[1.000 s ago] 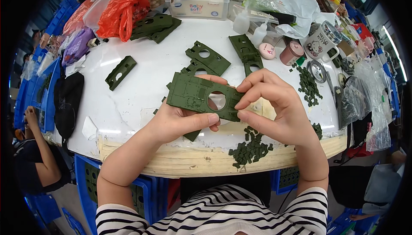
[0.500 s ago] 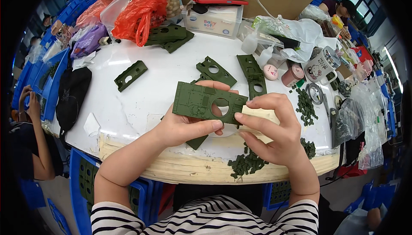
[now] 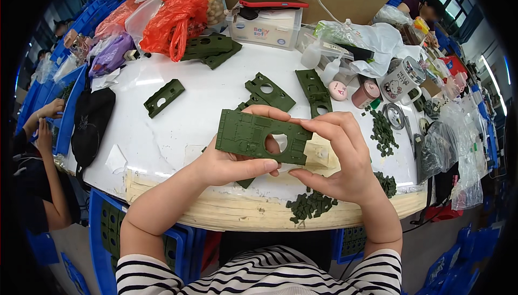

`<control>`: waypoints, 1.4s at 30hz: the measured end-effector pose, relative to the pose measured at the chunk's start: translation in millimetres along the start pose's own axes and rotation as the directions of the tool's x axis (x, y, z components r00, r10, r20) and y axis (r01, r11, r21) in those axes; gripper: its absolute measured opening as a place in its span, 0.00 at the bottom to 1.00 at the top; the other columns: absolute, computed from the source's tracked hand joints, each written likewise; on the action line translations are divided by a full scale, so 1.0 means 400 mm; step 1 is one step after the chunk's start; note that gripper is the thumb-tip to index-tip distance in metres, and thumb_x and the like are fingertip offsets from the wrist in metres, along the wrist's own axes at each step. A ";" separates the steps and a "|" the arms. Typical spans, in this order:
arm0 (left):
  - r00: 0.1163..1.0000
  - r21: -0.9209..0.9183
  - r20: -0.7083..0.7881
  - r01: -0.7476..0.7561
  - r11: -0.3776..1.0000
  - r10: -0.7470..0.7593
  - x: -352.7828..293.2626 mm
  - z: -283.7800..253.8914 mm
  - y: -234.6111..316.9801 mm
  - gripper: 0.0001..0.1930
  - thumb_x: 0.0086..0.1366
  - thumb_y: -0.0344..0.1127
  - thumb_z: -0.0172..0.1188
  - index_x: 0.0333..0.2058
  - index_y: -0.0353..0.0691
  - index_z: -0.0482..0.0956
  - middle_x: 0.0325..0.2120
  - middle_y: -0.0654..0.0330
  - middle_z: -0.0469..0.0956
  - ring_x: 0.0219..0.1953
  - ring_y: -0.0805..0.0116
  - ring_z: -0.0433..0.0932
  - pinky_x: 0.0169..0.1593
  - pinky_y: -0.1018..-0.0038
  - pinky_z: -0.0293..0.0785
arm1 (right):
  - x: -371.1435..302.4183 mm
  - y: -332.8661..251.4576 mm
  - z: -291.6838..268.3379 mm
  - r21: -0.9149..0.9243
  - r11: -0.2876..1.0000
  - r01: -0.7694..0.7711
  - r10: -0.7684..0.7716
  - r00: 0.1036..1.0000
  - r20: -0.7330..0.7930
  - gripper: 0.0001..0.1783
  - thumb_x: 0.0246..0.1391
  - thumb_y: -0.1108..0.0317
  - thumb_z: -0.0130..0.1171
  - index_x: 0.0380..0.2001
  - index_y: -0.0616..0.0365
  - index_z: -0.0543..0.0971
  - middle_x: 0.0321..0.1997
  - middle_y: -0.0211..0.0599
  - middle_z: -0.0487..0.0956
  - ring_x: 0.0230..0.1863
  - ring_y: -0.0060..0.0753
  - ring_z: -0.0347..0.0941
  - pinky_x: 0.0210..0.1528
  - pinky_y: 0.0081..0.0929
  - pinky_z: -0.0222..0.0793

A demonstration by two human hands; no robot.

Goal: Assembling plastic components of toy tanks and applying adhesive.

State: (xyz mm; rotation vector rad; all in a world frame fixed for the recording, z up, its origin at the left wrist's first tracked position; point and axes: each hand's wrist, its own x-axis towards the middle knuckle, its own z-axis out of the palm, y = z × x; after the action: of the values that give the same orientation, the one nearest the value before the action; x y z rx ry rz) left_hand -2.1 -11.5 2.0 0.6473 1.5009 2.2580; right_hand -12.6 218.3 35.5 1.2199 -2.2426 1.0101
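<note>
Green part (image 3: 243, 136): in the left hand (image 3: 224, 163), its round hole facing up; its underside cannot be seen.
Left hand: clasping the part, thumb along the near edge; the other fingers are largely hidden behind it.
Right hand (image 3: 342, 157): spread wide around the part's right end, index finger at the far corner, thumb below; whether it presses is unclear.
Flat plates (image 3: 272, 93): just beyond the hands, partly covered by the held part.
Small green pieces (image 3: 311, 206): heaped below the right hand, too jumbled to tell apart.
Tabletop (image 3: 189, 122): white and glossy around both hands, with a scuffed wooden edge (image 3: 216, 208) nearer the body.
Room: blue bins (image 3: 100, 241) below the left forearm; a co-worker far left, darkened by the rim.
</note>
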 end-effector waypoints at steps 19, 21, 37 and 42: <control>0.972 -0.054 -0.208 0.104 0.993 -0.113 0.020 -0.140 0.066 0.20 0.68 0.38 0.56 0.55 0.36 0.67 0.44 0.57 0.77 0.48 0.69 0.76 0.51 0.68 0.74 | -0.016 -0.006 0.031 -0.137 0.986 -0.095 0.081 0.991 -0.104 0.32 0.34 0.68 0.75 0.45 0.64 0.74 0.40 0.42 0.74 0.40 0.42 0.70 0.41 0.35 0.68; 0.965 0.044 -0.204 0.179 0.983 -0.166 -0.008 -0.228 0.113 0.21 0.67 0.38 0.56 0.56 0.35 0.67 0.41 0.60 0.78 0.44 0.71 0.78 0.48 0.71 0.76 | -0.011 -0.002 0.032 -0.118 0.989 -0.085 0.073 0.992 -0.107 0.30 0.36 0.69 0.73 0.45 0.64 0.74 0.39 0.42 0.74 0.39 0.42 0.70 0.41 0.34 0.67; 0.762 0.449 -0.599 0.576 0.683 -0.248 -0.041 -0.372 0.107 0.27 0.61 0.37 0.65 0.55 0.30 0.69 0.34 0.60 0.79 0.33 0.73 0.79 0.37 0.76 0.78 | -0.032 -0.074 0.130 -0.221 0.973 0.059 -0.012 0.977 0.211 0.21 0.38 0.53 0.71 0.21 0.57 0.74 0.22 0.32 0.70 0.29 0.35 0.67 0.33 0.31 0.61; 0.726 0.544 -0.674 0.615 0.571 -0.140 -0.039 -0.366 0.110 0.19 0.61 0.37 0.64 0.48 0.32 0.75 0.28 0.63 0.78 0.31 0.76 0.78 0.35 0.78 0.76 | -0.026 -0.095 0.201 -0.422 0.901 0.103 0.062 0.931 0.359 0.29 0.36 0.43 0.70 0.20 0.59 0.73 0.23 0.35 0.69 0.28 0.36 0.68 0.31 0.31 0.63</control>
State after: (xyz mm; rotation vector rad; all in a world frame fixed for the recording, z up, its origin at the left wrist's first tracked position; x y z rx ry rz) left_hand -71.4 -148.2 -8.7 -0.2731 2.6010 1.4353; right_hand 24.8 150.2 -8.9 1.2955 -2.5367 0.2436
